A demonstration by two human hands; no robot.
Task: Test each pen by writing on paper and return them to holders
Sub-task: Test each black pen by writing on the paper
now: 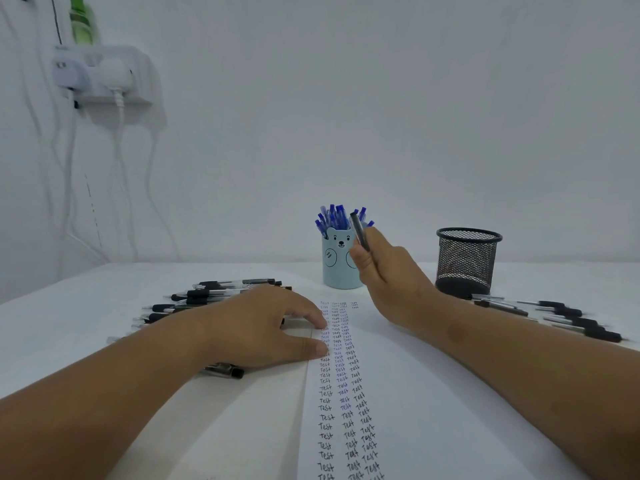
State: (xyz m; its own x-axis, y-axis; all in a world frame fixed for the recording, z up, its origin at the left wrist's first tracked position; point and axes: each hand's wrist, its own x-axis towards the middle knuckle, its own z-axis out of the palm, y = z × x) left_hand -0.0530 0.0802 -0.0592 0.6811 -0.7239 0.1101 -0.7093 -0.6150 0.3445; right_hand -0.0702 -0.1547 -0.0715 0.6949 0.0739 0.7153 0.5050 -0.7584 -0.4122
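Observation:
My right hand (388,275) grips a black pen (359,232), raised above the table with the pen's end pointing up, in front of the light blue bear holder (337,268) full of blue pens (334,218). My left hand (266,323) presses flat on the left edge of the white paper (415,393), which carries three columns of the written word "Test". An empty black mesh holder (467,259) stands to the right. Several black pens (197,299) lie left of the paper, partly under my left hand, and another group of black pens (561,317) lies at the right.
A single black pen (225,370) lies under my left wrist. On the wall at the upper left hangs a white socket shelf (104,77) with cables and a green bottle (83,19). The white table (69,323) meets the wall behind the holders.

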